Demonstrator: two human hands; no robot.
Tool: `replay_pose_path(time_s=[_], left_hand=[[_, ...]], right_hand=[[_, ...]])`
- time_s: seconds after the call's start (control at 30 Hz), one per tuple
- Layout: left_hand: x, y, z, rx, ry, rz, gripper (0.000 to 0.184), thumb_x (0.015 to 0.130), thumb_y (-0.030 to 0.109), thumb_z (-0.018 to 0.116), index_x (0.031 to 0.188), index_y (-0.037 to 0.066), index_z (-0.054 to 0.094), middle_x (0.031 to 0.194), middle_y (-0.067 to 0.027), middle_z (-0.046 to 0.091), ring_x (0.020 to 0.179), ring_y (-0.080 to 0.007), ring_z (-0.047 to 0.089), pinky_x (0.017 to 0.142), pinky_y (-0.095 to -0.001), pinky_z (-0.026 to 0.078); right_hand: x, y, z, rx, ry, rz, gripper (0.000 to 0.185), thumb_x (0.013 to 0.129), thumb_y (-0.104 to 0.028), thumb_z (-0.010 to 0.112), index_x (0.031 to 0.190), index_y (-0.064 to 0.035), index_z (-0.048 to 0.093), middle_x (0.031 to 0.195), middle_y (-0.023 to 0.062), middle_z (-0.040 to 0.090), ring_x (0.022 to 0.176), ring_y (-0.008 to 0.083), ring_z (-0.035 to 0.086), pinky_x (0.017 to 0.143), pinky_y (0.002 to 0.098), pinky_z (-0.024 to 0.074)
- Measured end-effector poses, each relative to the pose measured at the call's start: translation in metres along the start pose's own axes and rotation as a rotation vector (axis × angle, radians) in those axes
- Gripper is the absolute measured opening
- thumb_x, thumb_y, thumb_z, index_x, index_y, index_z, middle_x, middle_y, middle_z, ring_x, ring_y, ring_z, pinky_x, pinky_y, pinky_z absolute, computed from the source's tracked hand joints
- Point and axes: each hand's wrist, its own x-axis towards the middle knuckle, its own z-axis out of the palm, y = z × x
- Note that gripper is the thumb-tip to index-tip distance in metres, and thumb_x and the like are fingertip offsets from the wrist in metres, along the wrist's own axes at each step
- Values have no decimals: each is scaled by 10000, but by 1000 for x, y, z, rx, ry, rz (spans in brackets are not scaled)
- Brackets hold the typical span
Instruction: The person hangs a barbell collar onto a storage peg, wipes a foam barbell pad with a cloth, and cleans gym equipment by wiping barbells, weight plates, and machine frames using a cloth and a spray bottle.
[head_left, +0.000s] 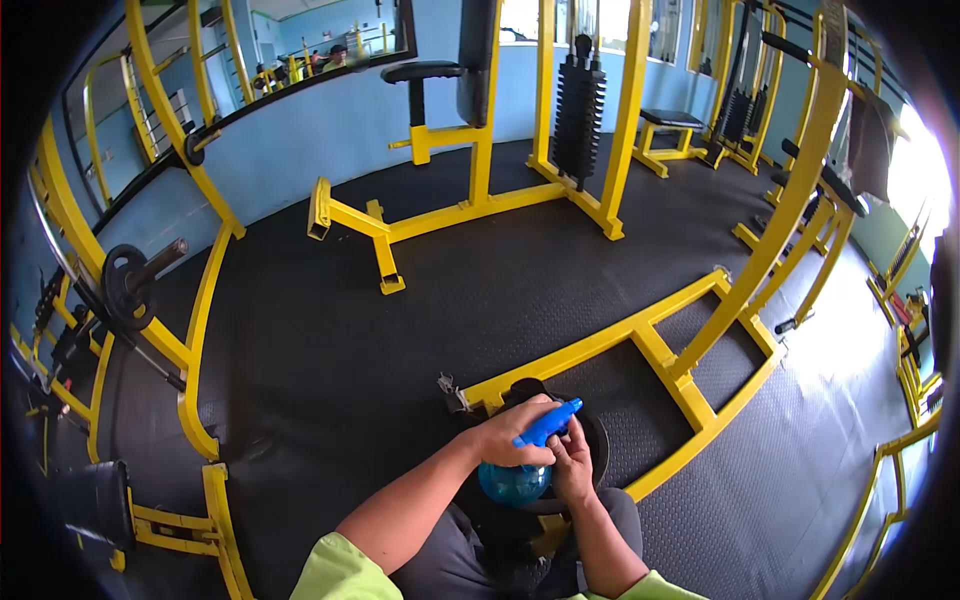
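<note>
A blue spray bottle (514, 486) with a brighter blue trigger head is held in front of my lap. My left hand (508, 436) is closed around its upper part, just below the head. My right hand (573, 462) has its fingers closed against the trigger side of the bottle; its fingertips are partly hidden. Behind and beneath the bottle is a black round object (600, 440), perhaps a weight plate or pad, mostly covered by my hands. My legs in dark trousers are under my forearms.
Close ahead runs a yellow floor frame (570, 353). Beyond it stands a yellow machine with a black weight stack (579, 115). To the left, a rack holds a bar with a black plate (128, 287). Black textured mat (330, 330) covers the floor. A mirror (300, 50) hangs behind.
</note>
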Motion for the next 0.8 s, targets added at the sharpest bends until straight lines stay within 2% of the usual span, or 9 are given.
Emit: replay_pose_path(time_s=[0.17,0.23,0.3,0.37,0.43,0.5,0.6,0.7,0.8], left_hand=[[-1,1,-10,-39,54,-43,609,656,261,715,1212,76,549,1120,-95,526,1066,-239,528,932,-356,429],[3,-8,-9,-71,83,-32,521,657,246,710,1138,81,596,1083,-83,550,1043,-217,538,923,-350,430],[7,-9,-10,-180,86,-34,495,657,223,702,1120,83,599,1002,-54,567,952,-175,557,876,-326,445],[7,-3,-11,-199,61,-64,489,656,213,700,1117,83,598,965,-41,566,904,-154,556,850,-312,449],[5,-2,-14,-214,42,-95,484,655,203,698,1113,83,597,928,-27,565,857,-132,554,824,-297,454],[1,-11,-20,-322,41,-92,484,652,203,697,1109,80,596,892,-11,555,808,-112,543,787,-275,457],[1,-10,-18,-259,84,-22,497,653,215,695,1119,77,593,986,-38,572,915,-146,549,847,-296,447],[5,-6,-11,-176,85,43,506,652,221,693,1125,75,591,1078,-56,570,1018,-174,533,899,-318,430],[8,-7,-9,-139,59,-23,497,666,204,698,1132,68,592,1040,-47,586,956,-158,554,863,-292,446]], right_hand=[[22,-14,-23,-342,-69,-81,243,901,-15,609,1143,8,611,1056,23,644,951,101,588,877,256,467],[27,-25,-10,-421,18,-127,198,872,2,628,1069,0,641,975,42,671,902,107,605,846,272,481],[32,-38,-9,-927,-16,-242,242,844,-11,644,1086,-16,633,935,98,686,895,146,635,834,294,486],[41,-58,-19,-886,-70,-147,272,813,-33,658,1083,-24,629,919,156,683,906,200,660,816,315,491],[44,-99,-25,-1414,-553,155,279,804,-70,677,1068,2,625,884,71,681,883,129,614,790,297,483],[45,-106,-34,-1421,-467,129,230,783,-58,648,1006,0,642,842,106,675,821,172,635,744,314,486],[54,-93,-62,-998,268,-197,176,772,-25,522,883,27,647,716,182,635,634,202,600,606,342,474],[69,-62,-106,-1221,545,-267,141,768,-22,511,821,43,625,642,137,590,610,170,565,575,326,457],[54,-10,-147,-1066,333,-26,138,762,-44,506,807,10,625,621,49,554,576,153,534,518,321,425]])
